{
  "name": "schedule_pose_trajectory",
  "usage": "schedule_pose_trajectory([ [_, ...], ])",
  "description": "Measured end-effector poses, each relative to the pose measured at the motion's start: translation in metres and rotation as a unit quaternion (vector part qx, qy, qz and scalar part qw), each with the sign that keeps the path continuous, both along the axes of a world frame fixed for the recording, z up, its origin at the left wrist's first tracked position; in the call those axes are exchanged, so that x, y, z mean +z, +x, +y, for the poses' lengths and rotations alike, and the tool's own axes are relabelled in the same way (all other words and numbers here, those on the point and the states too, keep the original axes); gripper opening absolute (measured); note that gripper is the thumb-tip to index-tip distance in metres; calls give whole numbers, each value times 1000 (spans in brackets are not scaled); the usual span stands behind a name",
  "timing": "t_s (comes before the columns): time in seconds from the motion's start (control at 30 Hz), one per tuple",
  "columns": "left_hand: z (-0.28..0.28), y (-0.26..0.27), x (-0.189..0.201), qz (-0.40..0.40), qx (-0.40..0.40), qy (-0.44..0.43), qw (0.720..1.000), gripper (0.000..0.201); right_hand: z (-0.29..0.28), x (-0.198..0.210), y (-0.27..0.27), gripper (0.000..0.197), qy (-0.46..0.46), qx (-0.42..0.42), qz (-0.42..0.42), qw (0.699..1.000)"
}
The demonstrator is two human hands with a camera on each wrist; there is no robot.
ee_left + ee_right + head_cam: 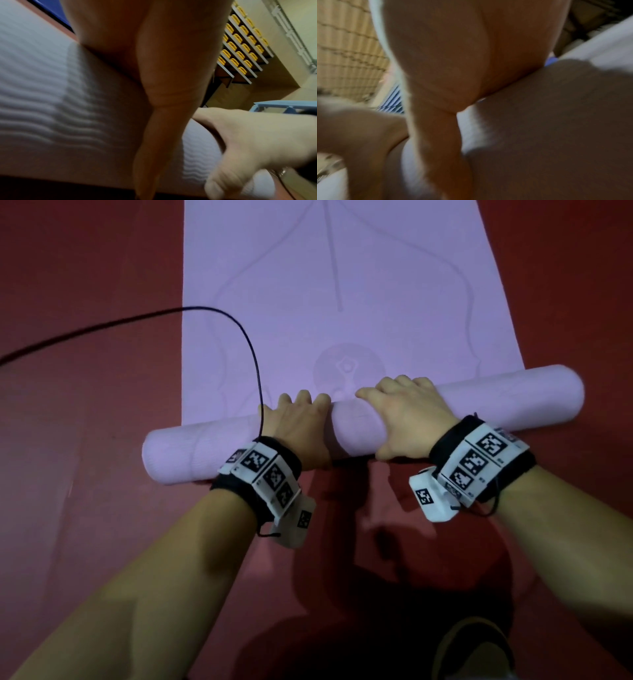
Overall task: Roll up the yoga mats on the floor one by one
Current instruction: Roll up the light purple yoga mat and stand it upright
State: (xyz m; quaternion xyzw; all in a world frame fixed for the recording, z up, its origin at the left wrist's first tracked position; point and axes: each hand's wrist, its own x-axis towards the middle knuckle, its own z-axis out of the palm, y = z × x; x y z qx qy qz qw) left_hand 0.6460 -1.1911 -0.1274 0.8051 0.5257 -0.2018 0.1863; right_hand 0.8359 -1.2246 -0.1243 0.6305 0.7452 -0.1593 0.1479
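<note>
Yoga mat (342,285): lilac foam-like sheet, matt, with faint embossed lines and a round emblem pressed into the flat part. Rolled part (496,402): same matt skin; in the left wrist view its surface (42,101) shows fine wavy ribbing. Floor (85,285): dark red, smooth, dull low sheen. Cable (102,325): thin, black, smooth sheath. Wrist bands (455,436): black cloth carrying white hard-plastic blocks (431,501) with matt printed black-and-white squares.

mat (342,268) far end cut off
</note>
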Motion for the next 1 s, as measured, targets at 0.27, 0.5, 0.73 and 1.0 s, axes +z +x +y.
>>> schedule_pose_trajectory([
  [0.27, 16, -1, 4, -22, 5, -28, 999, 100, -7, -13, -6, 96, 87, -14, -30, 996],
  [0.5, 1, 3, -6, -16, -15, 81, 996, 89, 15, -2, -2, 98, 25, -13, -3, 1000],
  [0.73, 28, 5, 1, -16, -6, -7, 1000, 97, -4, -22, -2, 101, 149, -18, -27, 988],
  [1.0, 6, -2, -15, -42, -3, 145, 989, 96, 23, -2, 0, 96, 53, -13, -24, 998],
])
